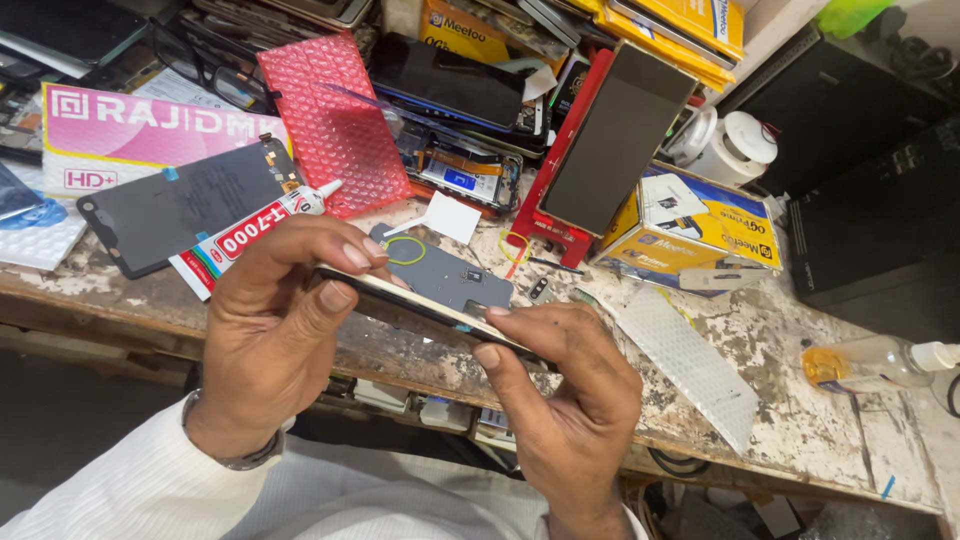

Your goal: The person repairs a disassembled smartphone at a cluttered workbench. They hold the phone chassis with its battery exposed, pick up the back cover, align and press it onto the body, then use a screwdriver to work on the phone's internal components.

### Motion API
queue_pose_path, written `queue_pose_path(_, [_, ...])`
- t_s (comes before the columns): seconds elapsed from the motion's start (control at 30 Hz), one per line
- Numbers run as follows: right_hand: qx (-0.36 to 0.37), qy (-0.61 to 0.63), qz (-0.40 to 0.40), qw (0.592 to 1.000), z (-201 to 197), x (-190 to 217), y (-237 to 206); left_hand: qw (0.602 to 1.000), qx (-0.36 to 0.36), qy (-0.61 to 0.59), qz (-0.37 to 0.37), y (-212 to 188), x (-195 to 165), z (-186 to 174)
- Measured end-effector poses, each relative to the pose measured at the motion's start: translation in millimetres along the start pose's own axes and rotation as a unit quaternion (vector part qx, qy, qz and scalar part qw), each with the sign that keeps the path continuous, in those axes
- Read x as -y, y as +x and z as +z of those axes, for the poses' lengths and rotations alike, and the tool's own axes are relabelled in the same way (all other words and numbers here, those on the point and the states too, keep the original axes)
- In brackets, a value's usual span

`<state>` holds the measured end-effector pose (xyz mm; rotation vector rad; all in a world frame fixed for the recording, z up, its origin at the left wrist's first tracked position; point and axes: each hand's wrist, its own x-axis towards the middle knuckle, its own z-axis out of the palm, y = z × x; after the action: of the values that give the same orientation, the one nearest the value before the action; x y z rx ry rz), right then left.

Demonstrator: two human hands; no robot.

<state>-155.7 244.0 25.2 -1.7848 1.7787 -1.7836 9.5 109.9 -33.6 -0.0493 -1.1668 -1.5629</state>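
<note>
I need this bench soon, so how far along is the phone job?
Looks done: the glue tube lies set down on the bench, and a grey panel lies loose beside it. In hand: both hands, left and right, pinch the phone along its edges, held edge-on. Left: I cannot tell whether its seam is closed; the loose panel suggests more fitting remains.

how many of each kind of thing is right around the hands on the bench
Phone in both hands: 1
Left hand, right hand: 2
Loose dark screen panels: 2
Glue tube: 1
Red bubble pouch: 1
Yellow boxes: 1
Clear bottle: 1
Total: 9
</note>
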Motion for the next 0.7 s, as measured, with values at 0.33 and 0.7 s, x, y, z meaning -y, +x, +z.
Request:
queue_pose_path(0.33, [-0.004, 0.045, -0.014, 0.999, -4.3, -11.4, -2.6, 0.988, 0.042, 0.108, -0.1, 13.0, -22.9, 9.4])
queue_pose_path(0.7, [0.042, -0.183, -0.112, 0.976, -3.1, 24.9, 18.4, 0.972, 0.052, 0.212, -0.086, 12.4, -32.6, 19.2])
